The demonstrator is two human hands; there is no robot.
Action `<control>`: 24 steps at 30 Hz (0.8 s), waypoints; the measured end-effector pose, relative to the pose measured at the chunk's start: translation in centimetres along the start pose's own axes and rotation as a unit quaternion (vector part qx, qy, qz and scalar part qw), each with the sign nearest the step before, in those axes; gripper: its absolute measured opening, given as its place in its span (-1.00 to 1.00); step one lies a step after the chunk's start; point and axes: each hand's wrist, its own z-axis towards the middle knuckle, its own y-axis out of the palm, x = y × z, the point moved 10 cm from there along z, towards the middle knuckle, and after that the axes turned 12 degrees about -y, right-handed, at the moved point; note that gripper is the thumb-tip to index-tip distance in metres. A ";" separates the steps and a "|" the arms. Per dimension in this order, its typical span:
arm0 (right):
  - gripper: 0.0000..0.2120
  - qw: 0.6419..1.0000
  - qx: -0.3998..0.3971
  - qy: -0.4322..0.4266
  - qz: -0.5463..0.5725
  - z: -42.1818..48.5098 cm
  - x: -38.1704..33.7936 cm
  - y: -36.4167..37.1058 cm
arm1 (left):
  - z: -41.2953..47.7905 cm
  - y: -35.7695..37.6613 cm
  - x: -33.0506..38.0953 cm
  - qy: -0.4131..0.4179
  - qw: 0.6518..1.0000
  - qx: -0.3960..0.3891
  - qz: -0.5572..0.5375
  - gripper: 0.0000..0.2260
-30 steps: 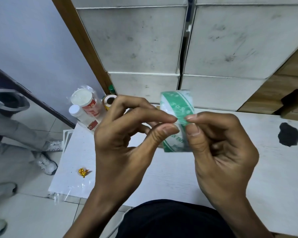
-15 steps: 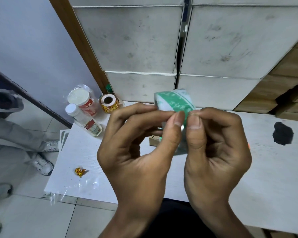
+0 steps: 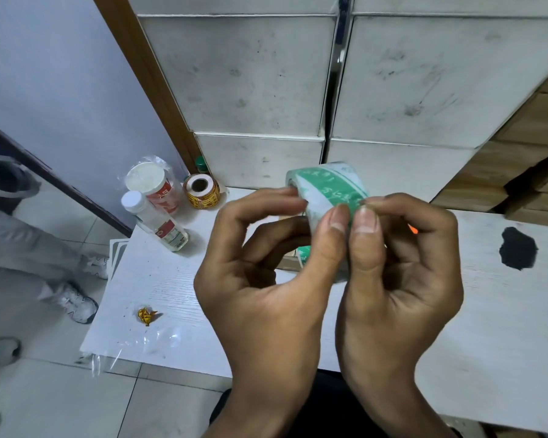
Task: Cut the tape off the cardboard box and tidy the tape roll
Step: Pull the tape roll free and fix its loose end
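Note:
I hold a green and white printed tape roll [image 3: 328, 188] in the air above the white table [image 3: 171, 279]. My left hand [image 3: 266, 289] curls its fingers around the roll's left side, thumb pressed on the outer face. My right hand [image 3: 402, 279] pinches the roll's face next to that thumb, both thumbnails side by side. A small piece of a brown cardboard box [image 3: 287, 263] shows behind my left fingers; most of it is hidden. An orange speck [image 3: 412, 229] peeks out past my right hand.
At the table's far left corner lie two white-capped bottles [image 3: 159, 216] and a yellow label roll [image 3: 202, 191]. A crumpled gold wrapper [image 3: 146, 316] lies near the left edge. A black stain [image 3: 518, 248] marks the right. White boxes [image 3: 250, 74] stack behind. A person's legs [image 3: 29, 248] stand left.
Both hands have shifted with the roll and the roll has turned. My two thumbs have closed together on its face, and the view has dropped and pulled back slightly.

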 end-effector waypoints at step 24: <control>-0.67 0.991 -0.097 0.090 -0.015 -0.2 3.5 -0.5 | 0.6 -3.3 2.4 0.155 0.972 0.035 0.174 -0.51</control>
